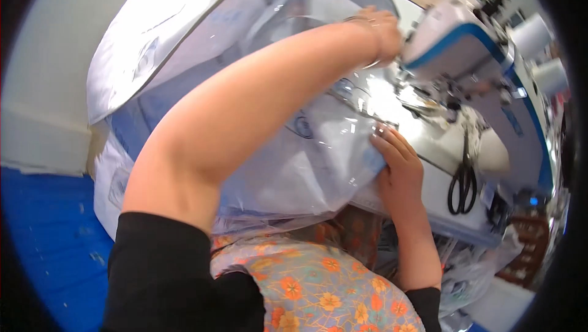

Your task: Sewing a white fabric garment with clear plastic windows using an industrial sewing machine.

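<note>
A large sheet of clear plastic (288, 179) with dark edging and printed marks spreads across my lap and up onto the sewing table. My left arm reaches over it, and my left hand (383, 35) is at its far side, close beside the sewing machine's head. Motion smears that hand, so its grip cannot be made out. Nearer to me, my right hand (401, 164) has its fingers closed on the right edge of the plastic sheet, just short of the needle area. The white and blue sewing machine (456, 35) stands to the right of both hands.
Black-handled scissors (462, 188) lie on the table right of my right hand. White thread cones (531, 35) stand behind the machine. White sheet material (153, 32) rises at the far left above a blue floor covering (49, 228). Plastic bags (468, 280) hang below the table.
</note>
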`<state>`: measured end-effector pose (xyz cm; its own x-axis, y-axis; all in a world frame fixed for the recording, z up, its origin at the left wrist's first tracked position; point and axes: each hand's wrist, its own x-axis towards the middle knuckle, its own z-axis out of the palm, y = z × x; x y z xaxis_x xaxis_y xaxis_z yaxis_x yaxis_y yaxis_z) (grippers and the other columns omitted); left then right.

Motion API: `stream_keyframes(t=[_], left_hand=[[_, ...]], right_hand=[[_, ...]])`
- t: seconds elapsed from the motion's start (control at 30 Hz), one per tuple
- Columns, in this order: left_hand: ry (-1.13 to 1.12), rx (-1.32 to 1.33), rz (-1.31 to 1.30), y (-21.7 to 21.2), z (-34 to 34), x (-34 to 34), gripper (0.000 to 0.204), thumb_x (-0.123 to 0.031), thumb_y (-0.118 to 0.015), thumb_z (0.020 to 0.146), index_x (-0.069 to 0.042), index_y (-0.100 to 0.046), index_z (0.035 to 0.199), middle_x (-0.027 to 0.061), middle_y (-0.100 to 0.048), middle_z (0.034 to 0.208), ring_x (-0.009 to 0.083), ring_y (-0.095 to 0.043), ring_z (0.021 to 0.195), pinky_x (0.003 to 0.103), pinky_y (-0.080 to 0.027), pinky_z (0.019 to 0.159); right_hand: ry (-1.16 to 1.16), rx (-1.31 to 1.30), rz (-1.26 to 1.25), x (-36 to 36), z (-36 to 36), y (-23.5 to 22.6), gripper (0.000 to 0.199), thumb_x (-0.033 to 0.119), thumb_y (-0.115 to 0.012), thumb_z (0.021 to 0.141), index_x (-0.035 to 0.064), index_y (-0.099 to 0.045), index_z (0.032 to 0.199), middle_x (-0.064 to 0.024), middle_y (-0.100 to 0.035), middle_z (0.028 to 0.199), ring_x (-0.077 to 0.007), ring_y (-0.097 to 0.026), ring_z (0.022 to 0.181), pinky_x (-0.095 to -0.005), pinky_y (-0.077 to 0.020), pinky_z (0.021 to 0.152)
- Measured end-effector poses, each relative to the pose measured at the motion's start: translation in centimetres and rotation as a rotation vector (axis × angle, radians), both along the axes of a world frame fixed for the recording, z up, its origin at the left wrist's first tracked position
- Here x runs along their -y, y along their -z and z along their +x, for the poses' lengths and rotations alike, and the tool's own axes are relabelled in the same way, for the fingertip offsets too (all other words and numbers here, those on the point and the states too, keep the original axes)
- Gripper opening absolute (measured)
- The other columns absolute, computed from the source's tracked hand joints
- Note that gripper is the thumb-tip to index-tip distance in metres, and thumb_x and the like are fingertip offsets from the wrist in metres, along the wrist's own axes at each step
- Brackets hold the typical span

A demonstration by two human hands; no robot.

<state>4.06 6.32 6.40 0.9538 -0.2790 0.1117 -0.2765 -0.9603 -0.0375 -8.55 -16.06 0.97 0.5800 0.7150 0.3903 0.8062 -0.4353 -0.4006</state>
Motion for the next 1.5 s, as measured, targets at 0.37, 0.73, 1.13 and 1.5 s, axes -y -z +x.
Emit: stream_keyframes(t=[0.37, 0.73, 1.13, 1.5], left_hand=[[0.139, -0.279, -0.010, 2.6, 6.6, -0.4, 0.050, -0.018, -0.065, 0.080, -0.019, -0.060, 0.131, 0.0094, -0.062, 0.131, 0.0345, -0.059, 0.121, 0.049, -0.049, 0.097], [0.237, -0.278, 0.077, 1.1, 8.2, -0.3, 0.041, -0.020, -0.067, 0.074, -0.010, -0.070, 0.114, 0.0131, -0.068, 0.115, 0.0344, -0.067, 0.106, 0.047, -0.055, 0.085], [-0.002, 0.180, -0.027, 1.7, -9.6, -1.2, 0.019, -0.011, -0.062, 0.080, -0.005, -0.074, 0.094, 0.0103, -0.065, 0.113, 0.0250, -0.063, 0.104, 0.038, -0.049, 0.088], [0.031, 0.303, -0.287, 6.3, -9.2, -3.2, 0.037, -0.004, -0.059, 0.080, 0.004, -0.064, 0.116, 0.0156, -0.057, 0.130, 0.0326, -0.056, 0.117, 0.042, -0.045, 0.100]], right_hand=[[0.022, -0.040, -0.095, -0.7, 0.0, 0.2, 0.039, -0.002, -0.051, 0.078, -0.0001, -0.069, 0.114, -0.0219, -0.066, 0.122, -0.0410, -0.059, 0.120, -0.0468, -0.0447, 0.105], [0.029, -0.066, -0.096, -0.8, 0.3, -0.5, 0.043, -0.006, -0.051, 0.072, -0.0011, -0.068, 0.111, -0.0209, -0.066, 0.122, -0.0407, -0.058, 0.121, -0.0475, -0.0431, 0.107], [0.012, -0.058, -0.044, -0.3, 0.1, -0.2, 0.042, -0.006, -0.058, 0.075, 0.0034, -0.068, 0.115, -0.0157, -0.064, 0.127, -0.0368, -0.056, 0.125, -0.0432, -0.0451, 0.106], [0.012, -0.028, -0.043, -0.6, 0.2, -0.3, 0.044, -0.001, -0.065, 0.071, 0.0047, -0.066, 0.115, -0.0151, -0.064, 0.126, -0.0347, -0.059, 0.120, -0.0450, -0.0469, 0.103]])
